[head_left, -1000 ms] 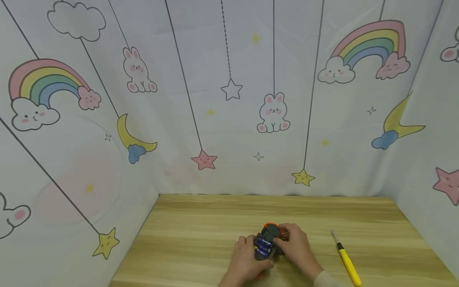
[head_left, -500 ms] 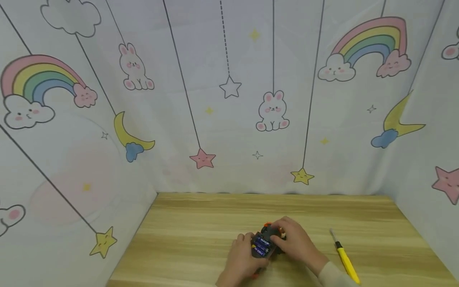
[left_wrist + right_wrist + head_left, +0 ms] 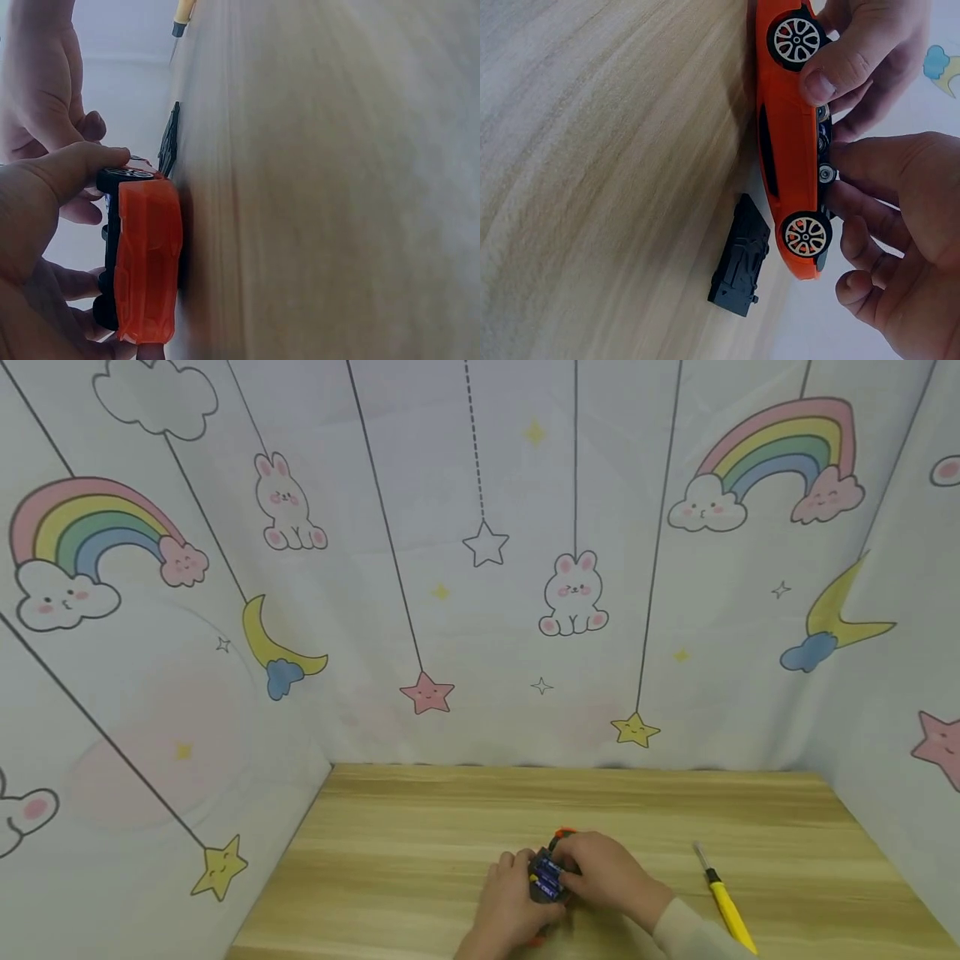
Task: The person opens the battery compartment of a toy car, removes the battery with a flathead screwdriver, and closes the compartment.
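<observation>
An orange plastic toy car (image 3: 787, 142) is held upside down on the wooden desk (image 3: 420, 860), gripped by the left hand (image 3: 510, 906); its open underside bay holds blue batteries (image 3: 547, 877), which are pinched by the right hand (image 3: 611, 881). A battery could be sprung loose if pressed unevenly. A black plastic cover (image 3: 740, 256) is left beside it.

A home play corner: cartoon-printed curtain (image 3: 480, 568) of rainbows and bunnies surrounds a wooden table (image 3: 420, 827).

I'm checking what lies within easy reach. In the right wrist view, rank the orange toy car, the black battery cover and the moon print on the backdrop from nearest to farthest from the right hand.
1. orange toy car, touching the right hand.
2. black battery cover, on the table beside the car.
3. moon print, on the backdrop behind.
</observation>
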Demonstrator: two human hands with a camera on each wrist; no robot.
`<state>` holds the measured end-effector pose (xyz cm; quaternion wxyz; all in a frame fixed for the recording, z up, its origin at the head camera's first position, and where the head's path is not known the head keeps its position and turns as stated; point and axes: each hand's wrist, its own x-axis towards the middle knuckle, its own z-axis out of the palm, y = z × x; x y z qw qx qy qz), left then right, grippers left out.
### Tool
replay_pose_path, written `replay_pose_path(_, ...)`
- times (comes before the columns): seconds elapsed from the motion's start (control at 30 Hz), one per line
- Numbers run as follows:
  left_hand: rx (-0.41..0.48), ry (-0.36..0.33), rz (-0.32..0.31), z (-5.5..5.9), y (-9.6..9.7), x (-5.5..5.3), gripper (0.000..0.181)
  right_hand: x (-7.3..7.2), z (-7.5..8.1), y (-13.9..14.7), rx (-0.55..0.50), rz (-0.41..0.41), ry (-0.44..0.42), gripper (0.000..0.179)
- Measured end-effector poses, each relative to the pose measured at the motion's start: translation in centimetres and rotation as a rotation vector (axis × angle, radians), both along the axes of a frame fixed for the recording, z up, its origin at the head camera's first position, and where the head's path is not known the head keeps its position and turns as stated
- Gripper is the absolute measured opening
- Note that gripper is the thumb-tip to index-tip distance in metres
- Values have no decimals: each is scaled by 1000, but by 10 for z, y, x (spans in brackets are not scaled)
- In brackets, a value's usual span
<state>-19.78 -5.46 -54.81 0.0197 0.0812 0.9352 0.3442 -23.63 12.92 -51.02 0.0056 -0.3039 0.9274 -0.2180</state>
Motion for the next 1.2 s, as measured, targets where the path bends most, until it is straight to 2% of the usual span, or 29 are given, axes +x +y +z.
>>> replay_pose_path(0.23, 7, -3, 3, 1, 1, 0, 86, 0, 3, -5, 18, -19, -22, 10)
replay_pose_path(0.63, -2, 3, -5, 1, 0, 0, 85, 1, 1, -10, 26, -59, 9, 11)
replay_pose_path(0.83, -11, 17, -5, 1, 1, 0, 85, 1, 4, -11, 19, -80, -18, 11)
replay_pose_path(1.0, -7, 11, -2, 2, 2, 1, 85, 2, 8, -12, 64, -123, -55, 12)
replay_pose_path(1.13, -7, -6, 7, 3, 2, 1, 86, 3, 11, -11, 101, -145, -51, 3)
replay_pose_path(1.2, 1, -9, 11, 3, 2, 1, 86, 5, 12, -10, 105, -152, -42, 7)
